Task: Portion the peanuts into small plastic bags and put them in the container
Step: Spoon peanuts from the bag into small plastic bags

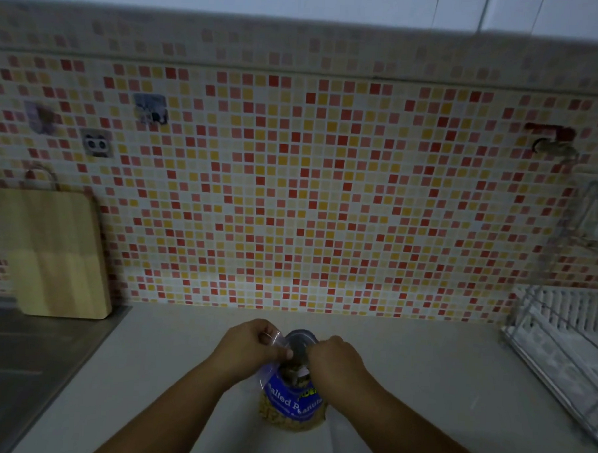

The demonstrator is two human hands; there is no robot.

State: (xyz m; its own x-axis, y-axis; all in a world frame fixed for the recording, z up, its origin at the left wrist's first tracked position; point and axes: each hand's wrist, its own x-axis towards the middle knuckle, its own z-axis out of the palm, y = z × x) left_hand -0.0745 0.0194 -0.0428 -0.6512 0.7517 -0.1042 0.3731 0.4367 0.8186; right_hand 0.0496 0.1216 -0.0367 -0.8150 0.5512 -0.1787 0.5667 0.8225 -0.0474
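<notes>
Countertop [168,364], peanut bag [291,402] top between hands [251,346] [336,359]

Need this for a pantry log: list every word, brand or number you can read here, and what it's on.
"alted Peanuts": white letters on the blue label of the peanut bag; the first letter is hidden.
"DE": yellow-green letters at the label's top edge, the rest cut off beside the right hand.
Smaller line under "Peanuts": too blurred to read.
Wall stickers: no readable text.
</notes>
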